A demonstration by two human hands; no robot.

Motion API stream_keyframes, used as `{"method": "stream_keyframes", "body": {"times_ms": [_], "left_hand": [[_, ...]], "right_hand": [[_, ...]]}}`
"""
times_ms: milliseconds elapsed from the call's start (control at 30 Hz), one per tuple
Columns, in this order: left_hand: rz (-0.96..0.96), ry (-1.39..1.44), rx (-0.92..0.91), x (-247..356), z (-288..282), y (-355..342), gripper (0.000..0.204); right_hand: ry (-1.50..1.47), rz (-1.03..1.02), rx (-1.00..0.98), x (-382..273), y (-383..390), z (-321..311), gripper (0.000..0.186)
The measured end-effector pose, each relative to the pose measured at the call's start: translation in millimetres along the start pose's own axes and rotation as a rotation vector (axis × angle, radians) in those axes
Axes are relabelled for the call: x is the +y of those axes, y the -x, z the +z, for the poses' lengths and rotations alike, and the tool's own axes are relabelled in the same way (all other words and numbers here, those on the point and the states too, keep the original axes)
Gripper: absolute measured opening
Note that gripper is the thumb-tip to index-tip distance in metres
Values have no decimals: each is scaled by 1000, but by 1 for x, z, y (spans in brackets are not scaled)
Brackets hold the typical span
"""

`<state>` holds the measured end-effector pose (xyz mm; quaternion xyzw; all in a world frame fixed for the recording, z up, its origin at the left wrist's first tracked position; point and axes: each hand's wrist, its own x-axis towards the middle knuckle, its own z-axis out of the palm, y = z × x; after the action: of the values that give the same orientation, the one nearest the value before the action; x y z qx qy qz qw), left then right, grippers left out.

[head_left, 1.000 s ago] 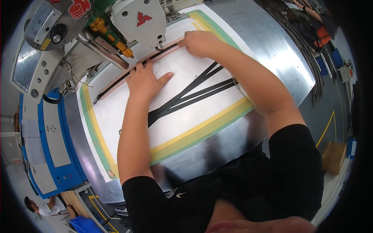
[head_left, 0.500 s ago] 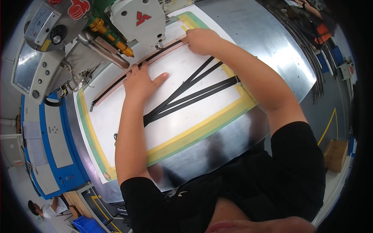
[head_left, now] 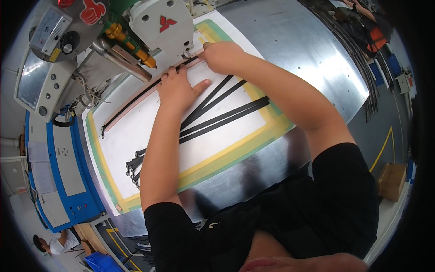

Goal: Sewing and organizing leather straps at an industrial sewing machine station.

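Note:
A long black zipper strip on pink backing (head_left: 132, 101) runs diagonally under the machine head (head_left: 158, 29). My left hand (head_left: 177, 88) lies on it left of the head, fingers spread. My right hand (head_left: 222, 58) is curled onto the strip's right end, fingertips pinched on it. The strip rests on a white sheet (head_left: 226, 129) bordered by yellow and green tape. Several more black strips (head_left: 210, 123) fan out below it, their metal pulls (head_left: 133, 165) bunched beside my left forearm, which hides part of them.
The steel table (head_left: 326, 54) surrounds the sheet. A gold nozzle and meter panel (head_left: 50, 29) overhang at upper left; a blue control cabinet (head_left: 63, 172) stands left. Dark strips (head_left: 362, 86) hang right, above a cardboard box (head_left: 392, 181). Co-workers are at lower left (head_left: 61, 242) and top right (head_left: 371, 27).
The taped sheet has shifted left. My right hand has moved left and down along with the strip's end, and my left hand has come slightly rightward, closer to the machine head.

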<state>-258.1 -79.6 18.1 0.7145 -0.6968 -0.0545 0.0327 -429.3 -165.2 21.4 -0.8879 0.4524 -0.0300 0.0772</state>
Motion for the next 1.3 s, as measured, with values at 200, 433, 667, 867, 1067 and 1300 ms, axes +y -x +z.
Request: {"method": "stream_keyframes", "body": {"times_ms": [200, 433, 667, 867, 1067, 1300], "left_hand": [[12, -89, 72, -2, 3, 6, 93], [-5, -52, 67, -20, 5, 11, 98], [-13, -55, 80, -20, 9, 10, 97], [-11, -50, 106, -30, 7, 17, 94], [0, -6, 88, -59, -1, 33, 83], [-128, -49, 32, -181, -24, 77, 72]], "right_hand": [[-41, 66, 53, 11, 2, 17, 33], [-148, 6, 16, 3, 15, 11, 32], [-123, -44, 21, -5, 8, 12, 35], [-24, -9, -36, -12, -1, 12, 39], [-60, -39, 27, -13, 3, 15, 35], [18, 103, -55, -25, 3, 4, 39]]}}
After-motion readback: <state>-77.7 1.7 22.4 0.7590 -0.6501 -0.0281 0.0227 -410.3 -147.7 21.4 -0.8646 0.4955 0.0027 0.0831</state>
